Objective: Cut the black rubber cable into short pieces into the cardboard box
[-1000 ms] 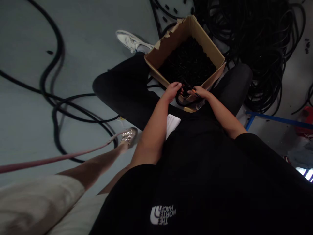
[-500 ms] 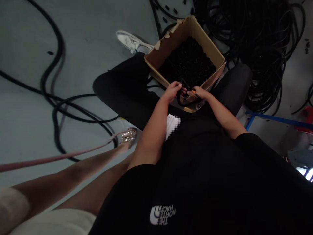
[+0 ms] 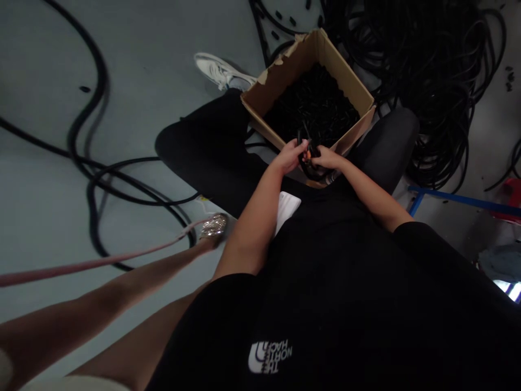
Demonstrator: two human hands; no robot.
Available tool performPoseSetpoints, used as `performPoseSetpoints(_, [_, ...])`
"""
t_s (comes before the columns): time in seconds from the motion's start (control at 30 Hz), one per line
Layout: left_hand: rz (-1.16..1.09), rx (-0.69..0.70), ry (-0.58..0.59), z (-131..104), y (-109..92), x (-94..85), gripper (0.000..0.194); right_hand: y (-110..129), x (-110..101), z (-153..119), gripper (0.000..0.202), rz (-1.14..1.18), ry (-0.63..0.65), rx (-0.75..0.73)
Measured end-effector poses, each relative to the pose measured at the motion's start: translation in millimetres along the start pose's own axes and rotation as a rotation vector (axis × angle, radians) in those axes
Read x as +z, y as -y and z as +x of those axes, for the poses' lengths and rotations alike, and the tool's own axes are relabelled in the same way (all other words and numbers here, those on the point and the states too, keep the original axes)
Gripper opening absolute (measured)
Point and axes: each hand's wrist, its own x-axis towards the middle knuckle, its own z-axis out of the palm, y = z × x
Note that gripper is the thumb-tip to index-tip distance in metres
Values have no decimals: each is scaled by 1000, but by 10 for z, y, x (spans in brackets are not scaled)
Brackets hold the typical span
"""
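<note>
My left hand (image 3: 291, 156) is closed around a black hose (image 3: 312, 175), which loops down in front of my lap. Close beside it, my right hand (image 3: 326, 158) grips a small black-and-orange hand tool (image 3: 309, 155). The tool's dark jaws point up towards the box, and its exact kind is hard to make out. Both hands are at the near edge of an open cardboard box (image 3: 344, 70) standing between my legs. Short black tube pieces (image 3: 317, 103) fill much of the box.
A big heap of coiled black hose (image 3: 435, 81) lies beyond the box to the right. More hose (image 3: 97, 60) winds over the floor at left. Another person's legs (image 3: 106, 304) and a pink hose (image 3: 101, 263) are close on my left. A blue frame (image 3: 468, 200) stands at right.
The tool in my right hand has turned upward, and its orange part now shows between my hands. The hose end in my left hand has risen too. The other person's legs have shifted slightly.
</note>
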Motion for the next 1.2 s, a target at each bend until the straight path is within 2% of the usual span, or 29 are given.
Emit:
performPoseSetpoints(0.1, [71,0,22,17,34,-6,54,54,80,-46,18,-78,-102,48])
performPoseSetpoints(0.2, [71,0,13,43,62,-15,52,4,84,-31,17,-85,-168,77])
performPoseSetpoints(0.3, [11,-10,34,76,97,-12,50,-135,52,67,29,51,-256,64])
performPoseSetpoints(0.4, [17,-64,103,104,139,-16,49,-285,21,205,47,242,-353,25])
performPoseSetpoints(0.5, [43,-59,167,110,165,-23,44,-360,6,300,58,351,-369,-24])
performPoseSetpoints(0.67, [179,-74,325,67,171,29,34,-305,14,294,59,443,-359,-52])
performPoseSetpoints(0.77, [169,-70,351,35,160,54,33,-252,-6,249,58,466,-326,-47])
performPoseSetpoints(0.87, [99,-65,359,8,136,26,34,-206,-77,213,55,492,-378,-18])
performPoseSetpoints(0.93, [61,-68,341,-1,118,-6,34,-164,-132,186,53,501,-428,7])
performPoseSetpoints(1.03, [80,-64,225,7,89,-34,23,-70,-167,123,51,465,-452,18])
performPoseSetpoints(1.1, [137,-50,127,26,58,-45,16,-2,-144,71,50,389,-411,-6])
performPoseSetpoints(1.2, [304,3,33,42,-23,-103,12,64,-61,12,45,226,-272,-91])
